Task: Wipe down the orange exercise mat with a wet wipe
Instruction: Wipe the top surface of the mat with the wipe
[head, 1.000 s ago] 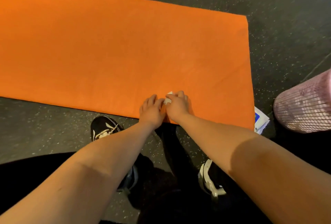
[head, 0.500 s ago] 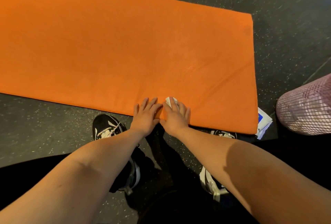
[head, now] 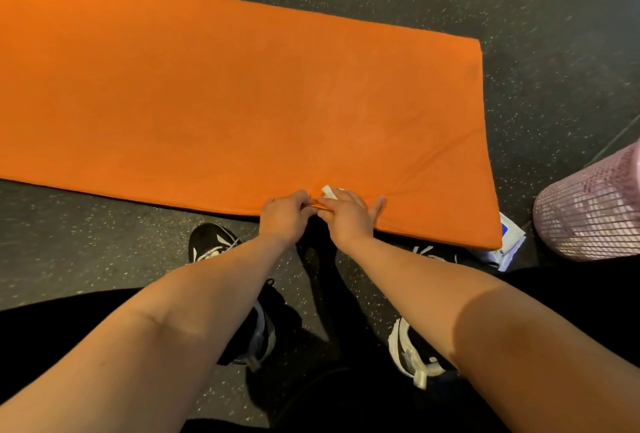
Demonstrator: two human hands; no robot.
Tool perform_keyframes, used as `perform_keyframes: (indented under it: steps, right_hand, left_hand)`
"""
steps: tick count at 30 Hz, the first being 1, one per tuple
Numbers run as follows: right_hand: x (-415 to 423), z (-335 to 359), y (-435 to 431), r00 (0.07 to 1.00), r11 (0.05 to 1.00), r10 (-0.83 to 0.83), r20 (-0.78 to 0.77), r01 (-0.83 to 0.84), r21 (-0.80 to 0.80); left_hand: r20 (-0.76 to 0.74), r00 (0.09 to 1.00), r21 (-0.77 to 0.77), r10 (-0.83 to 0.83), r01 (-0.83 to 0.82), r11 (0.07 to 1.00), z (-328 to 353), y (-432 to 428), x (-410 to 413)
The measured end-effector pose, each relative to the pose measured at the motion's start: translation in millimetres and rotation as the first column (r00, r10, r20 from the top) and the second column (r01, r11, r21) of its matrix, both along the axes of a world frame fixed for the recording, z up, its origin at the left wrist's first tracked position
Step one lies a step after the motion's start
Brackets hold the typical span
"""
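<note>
Mat (head: 242, 93): long axis left-right. Our left hand (head: 285, 216): grip pinches its near edge. Right hand (head: 348, 219): grip flat, pressing wipe (head: 329, 191).

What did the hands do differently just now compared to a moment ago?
The left hand, flat with spread fingers half a second ago, has curled and now pinches the near edge of the thick orange foam mat, creasing it. The right hand stayed beside it, pressing the small white wet wipe onto the mat. The mat and the pink mesh-wrapped roll lie where they were.
</note>
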State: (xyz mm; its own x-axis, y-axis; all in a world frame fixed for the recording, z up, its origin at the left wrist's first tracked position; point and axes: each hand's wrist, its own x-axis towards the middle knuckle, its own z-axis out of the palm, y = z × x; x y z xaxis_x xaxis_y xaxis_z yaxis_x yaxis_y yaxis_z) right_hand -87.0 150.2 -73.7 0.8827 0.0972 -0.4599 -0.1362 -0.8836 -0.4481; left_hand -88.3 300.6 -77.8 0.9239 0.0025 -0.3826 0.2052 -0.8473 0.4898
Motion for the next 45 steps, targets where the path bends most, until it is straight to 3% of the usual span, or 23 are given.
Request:
perform_keyframes:
  steps: [5, 11, 17, 22, 26, 30, 34, 38, 42, 45]
  right_hand:
    - [14, 18, -24, 0.99, 0.991, -0.014, 0.143, -0.006, 0.136]
    - [14, 49, -66, 0.978, 0.986, 0.011, 0.209, -0.045, 0.158]
    - [-5, 48, -122, 0.988, 0.98, -0.075, 0.138, 0.048, 0.191]
    - [-8, 41, -152, 0.981, 0.968, -0.194, 0.019, 0.188, 0.168]
    - [-2, 30, -161, 0.934, 0.856, -0.338, -0.119, 0.357, 0.374]
    - [11, 32, -169, 0.849, 0.759, -0.519, -0.101, 0.513, 0.401]
    - [25, 34, -188, 0.773, 0.682, -0.629, -0.078, 0.598, 0.421]
    - [35, 31, -212, 0.664, 0.547, -0.736, -0.134, 0.699, 0.46]
    - [37, 27, -236, 0.626, 0.544, -0.773, -0.107, 0.74, 0.397]
    - [37, 25, -260, 0.653, 0.611, -0.756, -0.052, 0.732, 0.301]
  left_hand:
    - [0.052, 0.998, 0.052, 0.037, -0.04, 0.998, 40, -24, 12]
    - [0.078, 0.995, 0.008, 0.056, -0.056, 0.998, 66, -62, 10]
    - [0.022, 0.999, -0.005, 0.036, -0.036, 0.999, 66, -114, -10]
    - [-0.053, 0.994, -0.052, -0.096, 0.093, 0.994, 57, -141, -1]
    - [-0.083, 0.987, -0.238, -0.137, 0.114, 0.965, 43, -152, 9]
    - [-0.108, 0.987, -0.437, -0.115, 0.057, 0.898, 35, -183, 31]
    - [-0.095, 0.982, -0.516, -0.164, 0.092, 0.852, 29, -224, 53]
    - [-0.104, 0.976, -0.581, -0.19, 0.095, 0.808, 27, -269, 72]
    - [-0.084, 0.969, -0.57, -0.234, 0.146, 0.809, 24, -302, 82]
    - [-0.058, 0.961, -0.54, -0.271, 0.198, 0.818, 15, -318, 89]
